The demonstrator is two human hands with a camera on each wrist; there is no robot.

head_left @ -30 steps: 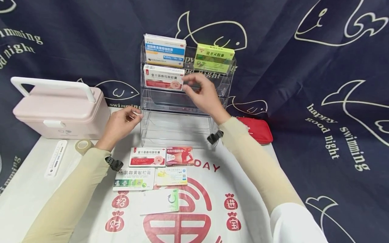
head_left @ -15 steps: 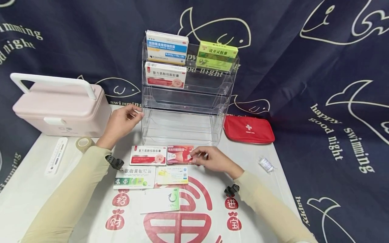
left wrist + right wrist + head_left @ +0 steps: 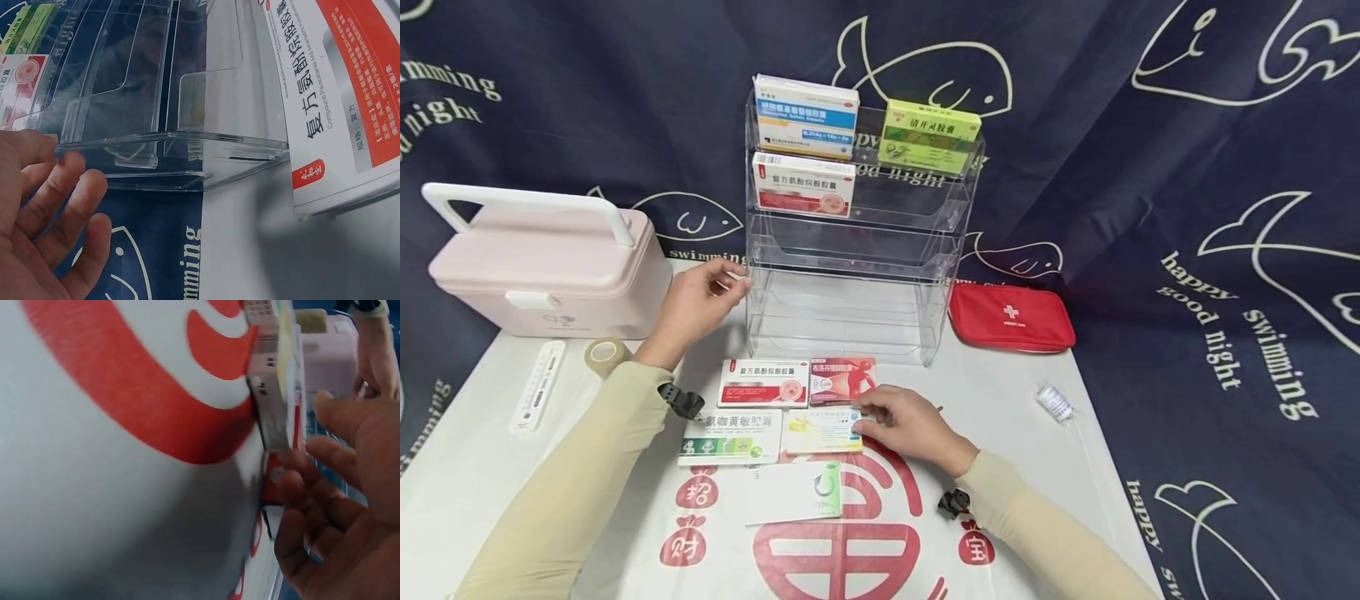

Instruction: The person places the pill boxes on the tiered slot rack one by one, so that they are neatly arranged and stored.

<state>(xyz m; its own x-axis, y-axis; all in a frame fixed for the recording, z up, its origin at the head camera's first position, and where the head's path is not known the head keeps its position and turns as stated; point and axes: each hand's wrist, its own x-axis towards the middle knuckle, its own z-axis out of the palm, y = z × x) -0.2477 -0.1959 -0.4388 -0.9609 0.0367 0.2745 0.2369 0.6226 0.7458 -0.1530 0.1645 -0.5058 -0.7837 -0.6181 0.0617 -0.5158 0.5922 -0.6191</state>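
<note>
My right hand [image 3: 906, 423] is at the right end of a flat white-and-yellow medicine box [image 3: 820, 431], thumb and fingers apart. In the right wrist view, its fingertips are close to the box's end [image 3: 270, 406]. My left hand [image 3: 703, 302] stays beside the left side of a clear acrylic tiered rack [image 3: 842, 333], fingers loosely bent, fingertips right at the panel edge. Around the yellow box lie a red medicine box [image 3: 842, 380], a white-and-red capsule box [image 3: 764, 383], a white-and-green box [image 3: 730, 437] and a white box with a green end [image 3: 793, 493].
On the rack stand a blue-and-white box [image 3: 806, 118], a green box [image 3: 928, 137] and a white-and-red box [image 3: 803, 187]. A pink case [image 3: 542, 267], tape roll [image 3: 606, 357] and thermometer [image 3: 538, 386] are left. A red first-aid pouch [image 3: 1011, 318] and small wrapped roll [image 3: 1055, 401] are right.
My right hand has come down from the rack's second tier, past the red medicine box, to the white-and-yellow box. My left hand has stayed at the rack's side.
</note>
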